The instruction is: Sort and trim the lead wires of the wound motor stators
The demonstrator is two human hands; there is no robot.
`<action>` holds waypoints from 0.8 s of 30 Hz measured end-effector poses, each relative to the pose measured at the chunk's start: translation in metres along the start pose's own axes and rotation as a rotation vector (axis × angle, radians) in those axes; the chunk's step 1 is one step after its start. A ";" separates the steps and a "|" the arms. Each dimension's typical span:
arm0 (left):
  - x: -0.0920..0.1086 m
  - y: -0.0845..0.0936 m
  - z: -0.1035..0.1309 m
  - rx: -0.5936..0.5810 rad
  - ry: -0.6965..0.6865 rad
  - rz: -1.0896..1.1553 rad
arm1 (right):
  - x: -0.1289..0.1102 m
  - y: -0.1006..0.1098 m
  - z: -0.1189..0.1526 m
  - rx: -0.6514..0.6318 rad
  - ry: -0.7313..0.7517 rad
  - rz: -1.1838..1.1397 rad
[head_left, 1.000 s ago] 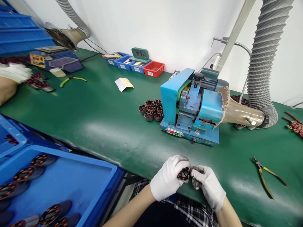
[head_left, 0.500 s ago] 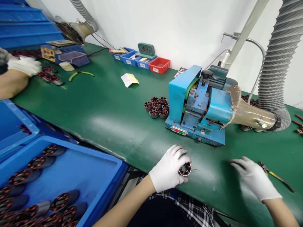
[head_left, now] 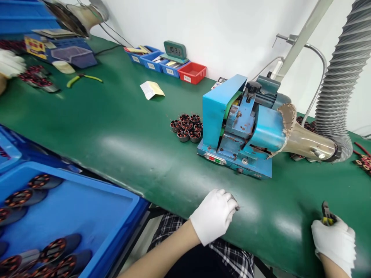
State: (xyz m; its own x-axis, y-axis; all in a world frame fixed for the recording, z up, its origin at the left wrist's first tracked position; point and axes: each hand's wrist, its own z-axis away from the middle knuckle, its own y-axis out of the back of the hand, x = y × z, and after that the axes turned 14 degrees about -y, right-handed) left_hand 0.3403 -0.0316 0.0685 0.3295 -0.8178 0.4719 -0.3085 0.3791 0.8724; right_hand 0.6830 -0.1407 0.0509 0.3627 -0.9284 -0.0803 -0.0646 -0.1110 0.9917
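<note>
My left hand (head_left: 215, 216), in a white glove, is closed round a wound motor part near the table's front edge; only a small dark end (head_left: 237, 208) and a thin wire show past the fingers. At the right, my right hand (head_left: 334, 241), also gloved, grips the pliers (head_left: 326, 213), whose dark jaws point up and away from me. Several round parts with copper windings (head_left: 187, 126) stand grouped on the green table (head_left: 130, 154), left of the blue machine (head_left: 223, 108).
A blue bin (head_left: 95, 200) with more wound parts stands at the lower left. Behind are small blue trays, a red tray (head_left: 192, 73) and a clock (head_left: 174, 50). Another person's gloved hand (head_left: 11, 63) is at the far left. A ribbed hose (head_left: 340, 77) hangs at the right.
My right hand has moved right and closed on the pliers that lay on the table. My left hand has turned over the wound part, hiding its open ring. The view has shifted somewhat.
</note>
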 end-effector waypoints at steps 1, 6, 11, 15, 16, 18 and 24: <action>0.002 0.000 0.000 0.001 0.011 -0.016 | -0.007 0.005 0.014 -0.050 -0.066 -0.008; 0.006 -0.001 -0.002 0.005 0.059 -0.024 | -0.044 0.016 0.103 -0.914 -0.154 -0.524; 0.005 -0.003 -0.002 -0.014 0.072 -0.035 | -0.085 0.036 0.156 -1.584 -0.083 -0.767; 0.006 -0.002 -0.002 -0.007 0.081 -0.023 | -0.105 0.059 0.159 -1.656 0.045 -0.706; 0.006 -0.002 -0.002 -0.002 0.081 -0.022 | -0.107 0.062 0.159 -1.632 0.052 -0.693; 0.006 0.000 -0.003 -0.002 0.078 -0.026 | -0.107 0.065 0.158 -1.597 0.042 -0.661; 0.006 0.002 -0.002 -0.045 0.068 -0.016 | -0.109 0.065 0.161 -1.633 0.168 -0.655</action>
State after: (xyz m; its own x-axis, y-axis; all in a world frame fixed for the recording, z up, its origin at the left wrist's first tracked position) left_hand 0.3437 -0.0347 0.0738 0.3941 -0.7934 0.4639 -0.2625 0.3866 0.8841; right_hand 0.4898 -0.1038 0.1081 0.0356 -0.8262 -0.5623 0.9872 0.1164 -0.1086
